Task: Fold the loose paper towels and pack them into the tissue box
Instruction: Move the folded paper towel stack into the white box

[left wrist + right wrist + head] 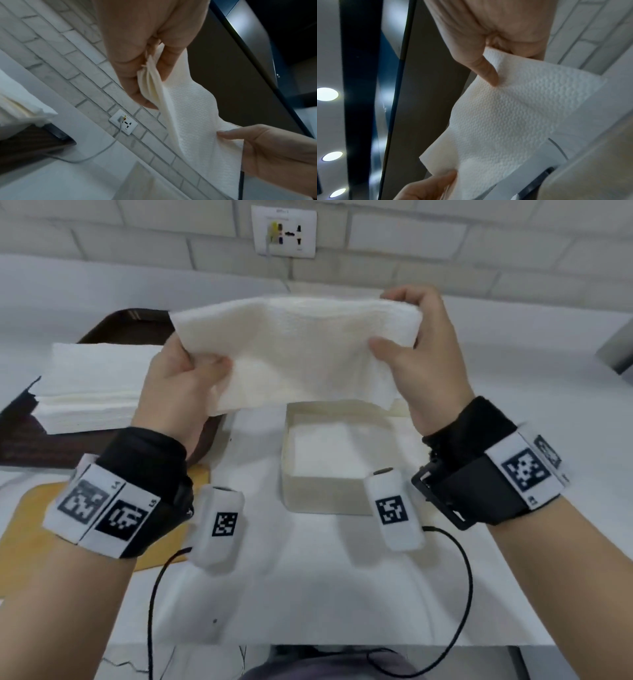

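A white embossed paper towel point(294, 350) hangs stretched in the air between both hands, above the table. My left hand point(186, 371) pinches its left edge between thumb and fingers; the left wrist view shows the bunched towel point(185, 108) squeezed there. My right hand point(411, 337) grips the right edge, thumb in front and fingers behind the top; the towel point(505, 115) fills the right wrist view. Below sits the open cream tissue box point(291, 474) with white towels lying inside. A stack of loose towels point(92, 381) lies to the left.
The stack rests on a dark brown tray point(27, 443) at the left. A yellow board point(24, 508) lies near the front left. A wall socket point(283, 231) is set in the white brick wall behind. Cables point(459, 594) trail from the wrist cameras over the white table.
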The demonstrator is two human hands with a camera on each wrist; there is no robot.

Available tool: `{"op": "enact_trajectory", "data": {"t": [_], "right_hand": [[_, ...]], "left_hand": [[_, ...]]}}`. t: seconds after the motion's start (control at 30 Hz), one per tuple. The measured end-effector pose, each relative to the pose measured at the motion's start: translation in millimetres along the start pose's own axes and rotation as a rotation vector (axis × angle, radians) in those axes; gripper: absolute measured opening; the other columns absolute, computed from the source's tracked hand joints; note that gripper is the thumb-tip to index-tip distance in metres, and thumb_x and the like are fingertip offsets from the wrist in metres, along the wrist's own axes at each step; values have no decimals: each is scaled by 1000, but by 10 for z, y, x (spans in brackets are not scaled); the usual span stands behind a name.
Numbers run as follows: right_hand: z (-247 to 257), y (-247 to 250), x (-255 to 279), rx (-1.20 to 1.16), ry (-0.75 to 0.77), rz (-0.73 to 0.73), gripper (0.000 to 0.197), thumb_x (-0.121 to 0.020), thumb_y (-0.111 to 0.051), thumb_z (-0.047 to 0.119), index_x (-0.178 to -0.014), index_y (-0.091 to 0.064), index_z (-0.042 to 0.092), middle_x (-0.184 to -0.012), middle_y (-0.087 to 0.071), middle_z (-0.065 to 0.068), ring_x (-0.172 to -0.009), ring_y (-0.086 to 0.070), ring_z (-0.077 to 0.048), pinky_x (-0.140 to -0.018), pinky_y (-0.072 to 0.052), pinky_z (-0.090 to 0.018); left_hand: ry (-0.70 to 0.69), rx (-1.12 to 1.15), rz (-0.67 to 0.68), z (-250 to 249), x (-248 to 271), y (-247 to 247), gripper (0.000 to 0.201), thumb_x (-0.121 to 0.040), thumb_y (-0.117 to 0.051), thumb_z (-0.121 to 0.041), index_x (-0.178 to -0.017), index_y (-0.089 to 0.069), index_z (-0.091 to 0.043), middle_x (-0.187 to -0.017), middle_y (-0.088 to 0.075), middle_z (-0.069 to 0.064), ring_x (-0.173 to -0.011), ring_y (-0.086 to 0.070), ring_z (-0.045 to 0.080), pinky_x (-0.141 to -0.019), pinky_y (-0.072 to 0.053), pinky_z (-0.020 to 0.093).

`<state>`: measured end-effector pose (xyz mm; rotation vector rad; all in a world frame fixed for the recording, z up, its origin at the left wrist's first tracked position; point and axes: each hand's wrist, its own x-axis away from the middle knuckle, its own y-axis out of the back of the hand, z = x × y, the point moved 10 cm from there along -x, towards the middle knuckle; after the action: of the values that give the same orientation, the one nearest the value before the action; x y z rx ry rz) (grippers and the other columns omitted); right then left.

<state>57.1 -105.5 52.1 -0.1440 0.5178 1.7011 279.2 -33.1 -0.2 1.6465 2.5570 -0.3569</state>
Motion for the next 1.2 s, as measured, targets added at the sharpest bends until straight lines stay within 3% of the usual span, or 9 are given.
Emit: {"op": "enact_trajectory", "data": {"t": [0.1, 0.23, 0.3, 0.43, 0.57, 0.67, 0.8, 0.9, 1.2], "right_hand": [[42, 105, 152, 252, 89, 20, 43, -78, -60, 0, -107, -45, 28, -112, -45, 16, -109, -42, 2, -99, -34, -21], [339, -181, 247, 993, 349, 213, 47, -82, -63, 38, -126, -49, 28, -127, -47, 4, -126, -37, -19, -111, -10, -37], [388, -344, 227, 1071, 377, 333, 39, -90, -53, 37, -126, -45, 26, -120, -52, 6, -118, -44, -18, -106, -20, -39], [413, -350, 124, 776, 264, 362, 20, -96, -44, 26, -112, -48, 14, -95, -53, 3, -93, -52, -21, -72, -40, -34], [308, -314, 121, 377, 89, 316, 29, -98, -40, 22, -123, -44, 7, -110, -61, -9, -98, -57, -24, -79, -41, -24], [125, -386, 206, 204, -77, 354, 25, -99, -36, 20, -122, -40, 10, -104, -56, 6, -97, -56, -15, -74, -44, -12], [-5, -347, 255, 78, -167, 326, 21, -100, -34, 21, -119, -35, 13, -113, -57, -1, -108, -56, -18, -91, -46, -31], [-30, -411, 300, 30, -180, 363, 16, -98, -39, 19, -112, -32, 16, -103, -54, 12, -96, -56, -6, -90, -46, -27], [-42, -306, 279, 96, -140, 284, 27, -92, -52, 15, -116, -39, 11, -104, -56, 5, -99, -57, -11, -84, -47, -22]], "left_hand": [[-30, -73, -26, 21, 115, -121, 33, -90, -46, 8, -114, -50, -14, -103, -62, -6, -94, -61, 3, -83, -50, 17], [-142, -258, 47, -90, 178, -333, 26, -87, -55, -3, -102, -55, -24, -98, -59, -15, -90, -57, -7, -83, -47, 12], [-173, -252, 63, -182, 157, -386, 22, -81, -57, -11, -95, -56, -29, -97, -61, -13, -92, -58, 0, -86, -48, 19], [-140, 40, -54, -244, 62, -310, 23, -83, -60, -12, -104, -54, -16, -101, -62, 0, -91, -62, 11, -77, -53, 28], [26, 138, -101, -59, 102, -494, 32, -98, -45, -17, -128, -45, -7, -111, -64, 0, -97, -65, 12, -82, -54, 26], [22, 5, -120, -16, 145, -594, 28, -99, -40, -21, -125, -42, -12, -105, -57, -11, -96, -59, 3, -80, -50, 14], [8, -84, -120, 23, 165, -644, 22, -100, -37, -23, -121, -36, -13, -95, -48, -18, -78, -49, -13, -62, -40, -3], [-1, -102, -59, 39, 197, -733, 14, -101, -35, -20, -114, -33, -15, -93, -45, -20, -70, -48, -23, -61, -39, -4], [69, -70, 84, 111, 207, -771, 55, -81, -57, -25, -129, -39, -7, -122, -59, 2, -110, -59, 14, -93, -49, 35]]}}
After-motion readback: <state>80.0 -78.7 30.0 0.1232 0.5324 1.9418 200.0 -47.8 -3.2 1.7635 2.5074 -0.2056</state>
